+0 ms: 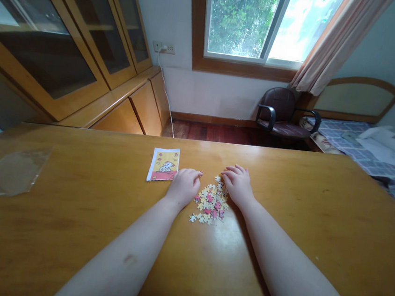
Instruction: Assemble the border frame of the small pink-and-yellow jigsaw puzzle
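Observation:
A small heap of several loose jigsaw pieces, yellow, white and pink, lies on the wooden table between my two hands. My left hand rests palm down at the heap's left edge, fingers curled together with the tips near the pieces. At the heap's upper right edge lies my right hand, its fingers bent and touching the topmost pieces. I cannot make out a piece inside either hand. A small picture card with a yellow and red cartoon lies just left of my left hand.
A crumpled clear plastic bag lies on the table's far left. Beyond the table stand wooden glass-door cabinets, a dark armchair under a window, and a bed at the right.

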Demonstrator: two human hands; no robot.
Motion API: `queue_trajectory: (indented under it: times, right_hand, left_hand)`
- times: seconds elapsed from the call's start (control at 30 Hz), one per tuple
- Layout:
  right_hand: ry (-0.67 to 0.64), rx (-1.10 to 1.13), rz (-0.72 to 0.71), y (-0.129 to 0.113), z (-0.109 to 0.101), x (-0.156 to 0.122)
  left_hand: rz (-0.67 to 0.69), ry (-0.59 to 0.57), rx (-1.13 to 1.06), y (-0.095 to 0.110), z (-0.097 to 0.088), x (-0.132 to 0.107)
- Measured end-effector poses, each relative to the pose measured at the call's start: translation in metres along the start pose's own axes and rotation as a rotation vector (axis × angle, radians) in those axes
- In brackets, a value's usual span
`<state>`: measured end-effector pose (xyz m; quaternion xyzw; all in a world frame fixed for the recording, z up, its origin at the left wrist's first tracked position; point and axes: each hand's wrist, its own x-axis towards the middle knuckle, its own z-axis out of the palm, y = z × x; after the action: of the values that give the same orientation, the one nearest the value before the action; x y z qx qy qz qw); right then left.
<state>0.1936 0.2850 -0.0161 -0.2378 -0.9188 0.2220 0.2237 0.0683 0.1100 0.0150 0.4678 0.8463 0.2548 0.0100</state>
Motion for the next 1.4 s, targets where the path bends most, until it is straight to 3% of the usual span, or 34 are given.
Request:
queue_trajectory:
  times: [0.23, 0.63, 0.93, 1.1, 1.23, 1.33, 1.4]
  right_hand:
    - [-0.082, -0.046, -0.080, -0.004, 0.007, 0.000]
    - [0.080, 0.094, 0.007, -0.003, -0.003, 0.004]
    - [-0.033, 0.072, -0.079, 0.000, 0.002, 0.004]
    - [-0.029, 0.039, -0.021, -0.002, -0.002, 0.004]
    - [-0.157, -0.006, -0.086, -0.007, -0.004, 0.001]
    - [-0.240, -0.001, -0.137, -0.009, -0.003, -0.001]
    - [-0.214, 0.050, -0.127, -0.007, -0.002, 0.000]
  left_hand:
    - [0.246, -0.229, -0.011, 0.010, 0.002, -0.007]
    - [0.145, -0.204, -0.051, 0.008, 0.002, -0.005]
    - [0.153, -0.170, -0.055, 0.008, 0.002, -0.005]
    - [0.140, -0.137, -0.036, 0.007, 0.004, -0.004]
    - [0.065, -0.106, 0.030, 0.005, 0.005, -0.004]
    - [0.085, -0.161, 0.101, 0.005, 0.005, -0.006]
    - [0.105, -0.206, 0.144, 0.005, 0.006, -0.007]
